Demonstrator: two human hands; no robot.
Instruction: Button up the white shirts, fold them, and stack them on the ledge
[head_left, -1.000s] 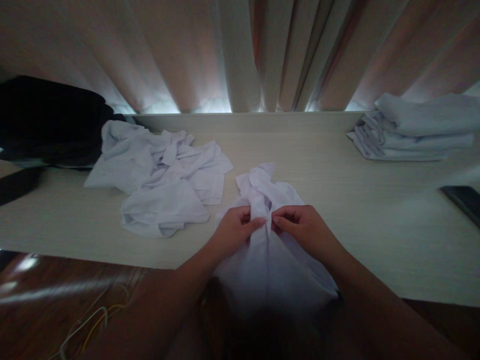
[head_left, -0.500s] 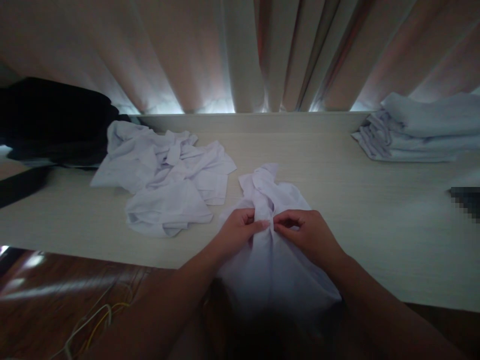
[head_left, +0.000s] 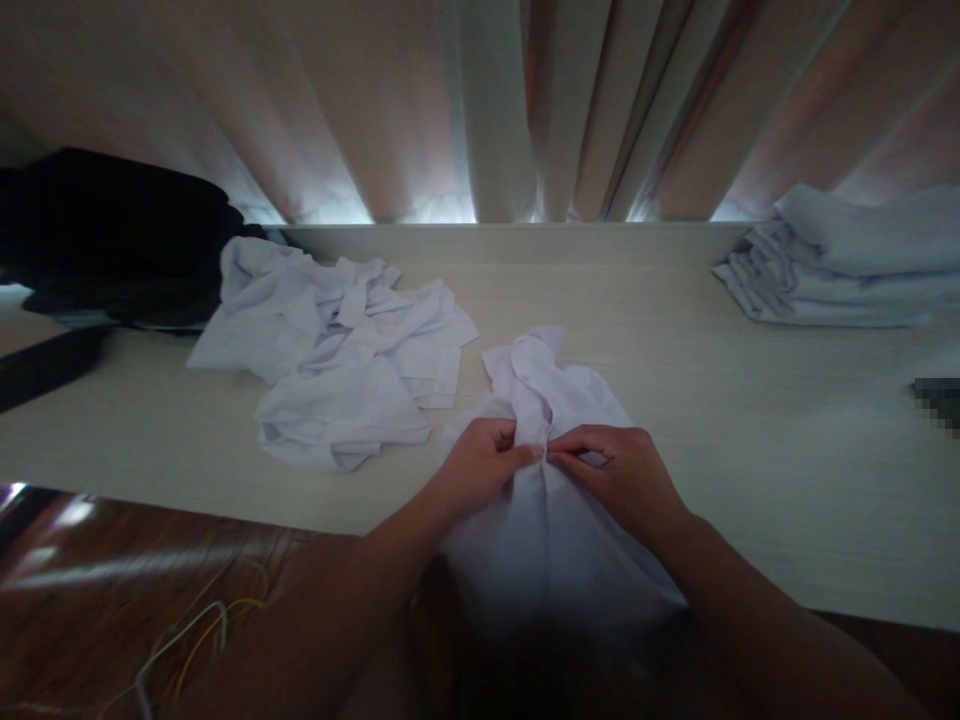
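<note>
We have both hands on the white garment (head_left: pixel 551 400) at the near edge of the tabletop (head_left: pixel 675 400), roughly at its middle. Our left hand (head_left: pixel 480 462) and right hand (head_left: pixel 619 475) meet at one spot on the cloth, and the fingers (head_left: pixel 525 455) of each are closed in a pinch on a fold or small fastening there; the light is too dim to say which.

The lower part of the garment hangs over the near edge toward us. We judge that its weight could drag the whole piece off the tabletop if either pinch lets go. The two grips sit almost touching, so a pull apart could slip the thin fabric out from between our fingertips.

A crumpled heap of white cloth (head_left: pixel 337 355) lies just beside the garment, toward the left; a sweep of our left forearm could snag it. The folded stack (head_left: pixel 840 265) at the far right corner is well apart.
</note>
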